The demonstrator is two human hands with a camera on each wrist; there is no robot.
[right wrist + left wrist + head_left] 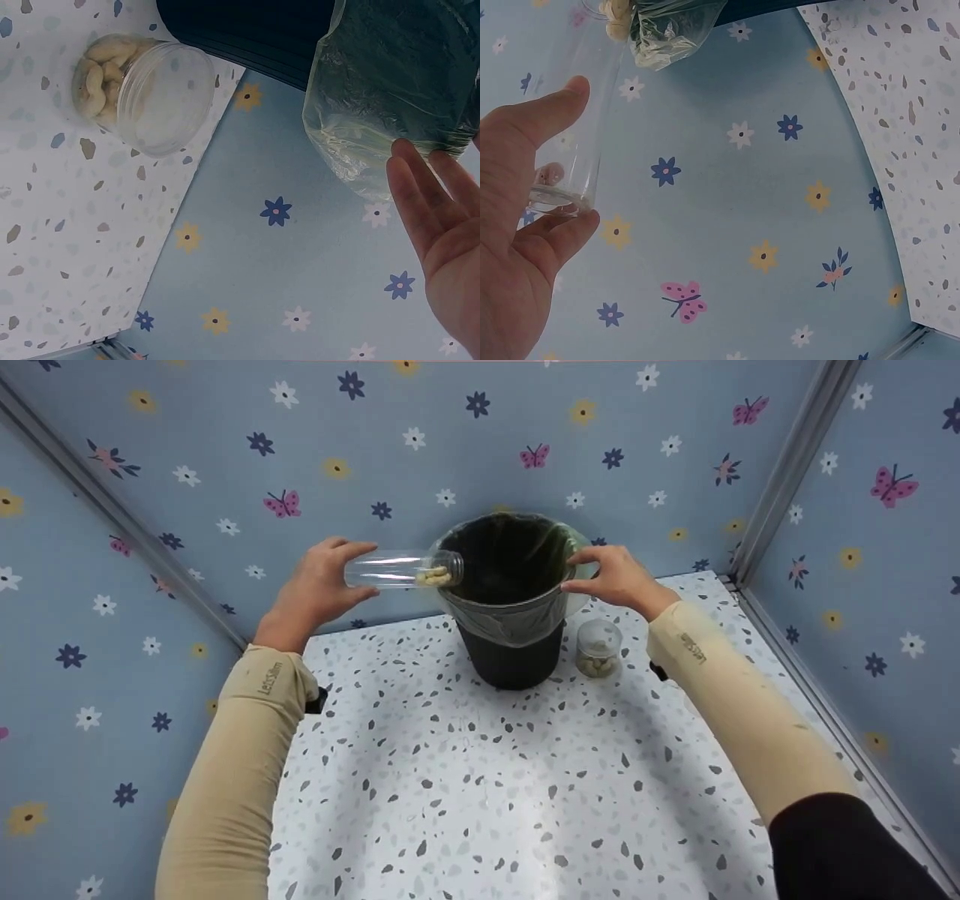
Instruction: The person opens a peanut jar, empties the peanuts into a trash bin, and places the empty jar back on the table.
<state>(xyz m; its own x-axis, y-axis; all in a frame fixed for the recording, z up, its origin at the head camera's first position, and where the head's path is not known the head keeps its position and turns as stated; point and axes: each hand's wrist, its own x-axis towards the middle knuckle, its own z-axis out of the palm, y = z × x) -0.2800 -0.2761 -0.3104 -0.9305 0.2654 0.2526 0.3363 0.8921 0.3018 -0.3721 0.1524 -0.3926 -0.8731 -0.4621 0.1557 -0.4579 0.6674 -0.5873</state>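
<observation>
My left hand (319,585) grips a clear plastic bottle (386,569) near its base, thumb on one side and fingers on the other. The bottle lies almost level, its open mouth just over the left rim of a black trash bin (510,660). Pale yellow nut-like pieces (434,577) sit inside near the mouth. On the bin's right rim, my right hand (619,577) holds the edge with thumb and fingers. Its fingers (420,187) touch the outside of the clear bin liner (352,142), which is folded over the rim. The bin's bottom is too dark to make out.
A small clear jar (599,637) stands on the speckled white surface (480,780), right beside the bin. Curved cashew-like nuts (105,79) lie in it. Flower-patterned blue walls (465,450) rise behind and on both sides, with metal strips (795,457) at the corners.
</observation>
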